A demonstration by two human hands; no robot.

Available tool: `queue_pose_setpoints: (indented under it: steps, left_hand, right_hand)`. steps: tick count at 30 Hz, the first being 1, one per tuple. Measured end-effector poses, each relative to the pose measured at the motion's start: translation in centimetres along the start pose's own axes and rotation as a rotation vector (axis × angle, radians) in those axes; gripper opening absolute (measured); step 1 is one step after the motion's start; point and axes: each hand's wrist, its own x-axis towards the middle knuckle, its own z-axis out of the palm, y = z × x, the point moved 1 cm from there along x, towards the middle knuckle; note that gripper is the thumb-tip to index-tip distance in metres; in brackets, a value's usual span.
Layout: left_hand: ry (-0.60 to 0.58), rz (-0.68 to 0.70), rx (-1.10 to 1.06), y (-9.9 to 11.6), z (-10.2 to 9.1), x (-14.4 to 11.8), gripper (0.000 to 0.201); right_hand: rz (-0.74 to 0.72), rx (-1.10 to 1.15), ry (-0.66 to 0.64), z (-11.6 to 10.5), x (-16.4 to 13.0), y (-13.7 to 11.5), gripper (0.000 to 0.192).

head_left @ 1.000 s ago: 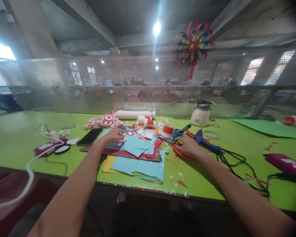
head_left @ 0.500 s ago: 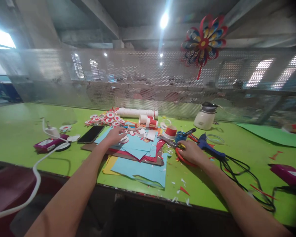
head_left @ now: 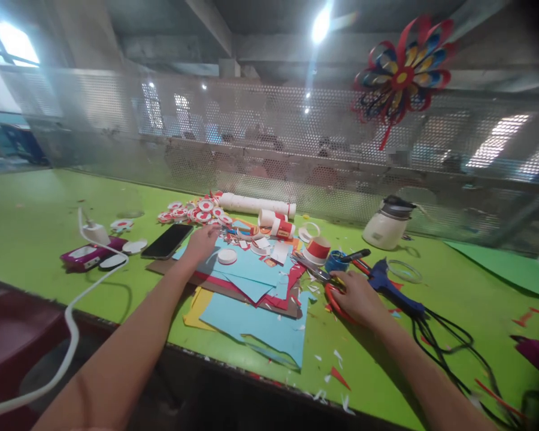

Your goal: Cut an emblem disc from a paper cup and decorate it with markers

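My left hand (head_left: 201,244) is open over the left edge of the light blue paper sheets (head_left: 247,277), its fingers stretched toward the small clutter at the back. A round white paper disc (head_left: 227,257) lies on the sheets just right of it, apart from the fingers. My right hand (head_left: 356,294) is closed around the orange handles of a pair of scissors (head_left: 314,270), which lie low over the green table with the blades pointing left. Beyond the blades stands a red and white paper cup (head_left: 317,250). Next to it is a blue tub (head_left: 336,260) with a black marker across it.
A phone (head_left: 167,241) and a purple device (head_left: 85,256) with a white cable lie at left. Red and white paper pieces (head_left: 197,211) are heaped behind. A blue glue gun (head_left: 393,287) with black cords and a cream jug (head_left: 387,224) stand right.
My left hand has drawn back from the white disc, which now lies uncovered on the blue paper. My right hand stays at the scissors. The view has shifted slightly left.
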Motion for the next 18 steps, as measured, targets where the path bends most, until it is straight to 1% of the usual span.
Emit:
queue_pose_setpoints:
  steps: [3,5,8,11,13,15,18]
  left_hand:
    - [0.082,-0.019,-0.032,0.5,-0.6,-0.2,0.037]
    - [0.107,-0.015,-0.043,1.1,-0.6,-0.5,0.035]
    - [0.105,0.005,-0.057,1.7,-0.5,-0.8,0.033]
    - [0.074,0.050,-0.065,2.1,0.0,-1.1,0.032]
    - [0.019,0.104,-0.066,2.7,0.6,-1.5,0.032]
    - [-0.073,0.190,-0.062,3.8,1.4,-2.3,0.031]
    - [-0.269,0.390,-0.053,6.7,2.4,-4.0,0.027]
  right_hand:
    - [-0.003,-0.003,0.006,0.1,-0.1,0.0,0.042]
    - [0.000,-0.005,0.007,0.2,-0.1,0.0,0.043]
    - [0.003,-0.005,0.006,0.3,-0.1,-0.1,0.041]
    - [0.003,0.001,0.002,0.1,-0.2,-0.2,0.041]
    - [0.006,0.004,0.000,0.0,-0.3,-0.3,0.041]
    - [0.008,0.006,-0.001,-0.1,-0.4,-0.4,0.042]
    - [0.010,0.012,0.000,-0.2,-0.6,-0.5,0.042]
